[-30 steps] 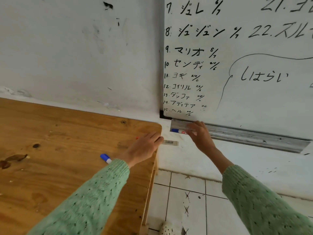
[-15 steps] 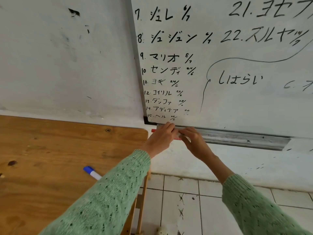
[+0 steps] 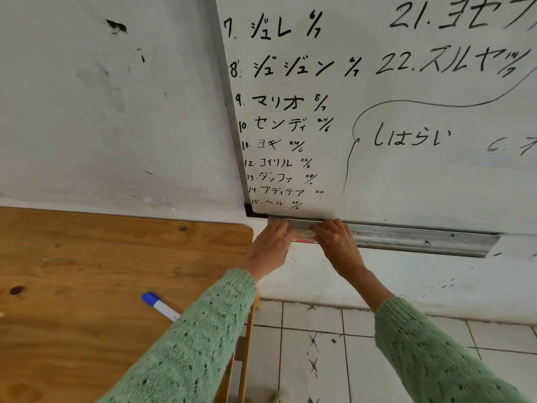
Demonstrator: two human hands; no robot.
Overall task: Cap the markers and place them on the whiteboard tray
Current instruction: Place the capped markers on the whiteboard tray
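Observation:
A white marker with a red label (image 3: 304, 237) lies level at the left end of the metal whiteboard tray (image 3: 421, 239). My left hand (image 3: 271, 248) grips its left end and my right hand (image 3: 334, 242) grips its right end, so both ends and any cap are hidden. A second marker with a blue cap (image 3: 160, 306) lies on the wooden table (image 3: 87, 271), partly covered by my left sleeve. A marker placed earlier in the tray is hidden behind my hands.
The whiteboard (image 3: 406, 112) covered in black writing hangs above the tray. The table's right edge ends just left of the tray. White tiled floor (image 3: 319, 359) lies below between table and wall.
My left hand left the table with the red-labelled marker and rose to the tray, meeting my right hand there. Both now hold that marker. The view shifted right.

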